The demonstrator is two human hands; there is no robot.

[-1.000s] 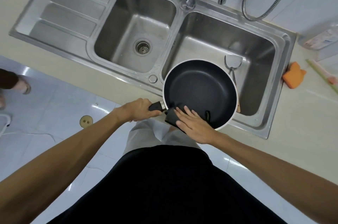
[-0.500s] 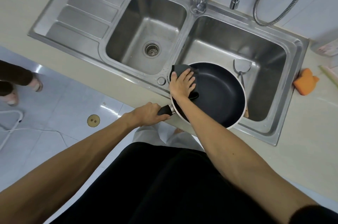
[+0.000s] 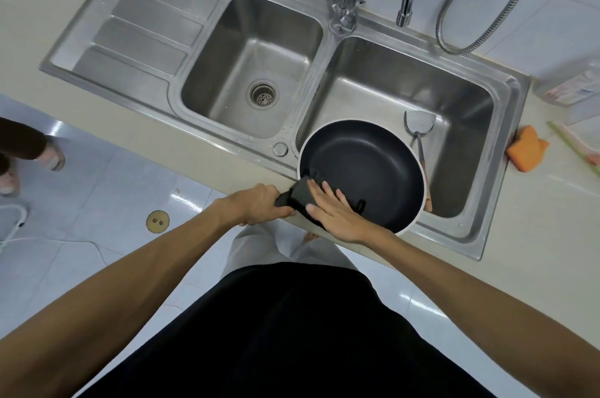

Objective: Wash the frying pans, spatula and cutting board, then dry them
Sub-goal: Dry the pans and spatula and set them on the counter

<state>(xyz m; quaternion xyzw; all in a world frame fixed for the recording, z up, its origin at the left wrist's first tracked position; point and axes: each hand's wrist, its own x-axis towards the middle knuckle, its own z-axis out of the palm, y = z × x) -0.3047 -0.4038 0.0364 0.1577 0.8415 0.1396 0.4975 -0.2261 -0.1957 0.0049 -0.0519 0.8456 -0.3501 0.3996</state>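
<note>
Back from the far rim, the right hand presses a dark cloth, fingers flat, on the round matte-black frying pan, mid-frame over the steel sink. Fingers of the left hand wrap its handle.

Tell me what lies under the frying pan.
The frying pan, held by the left hand over the right basin, covers the near part of the basin floor. Only the spatula shows past its right rim; anything beneath the pan is hidden.
</note>
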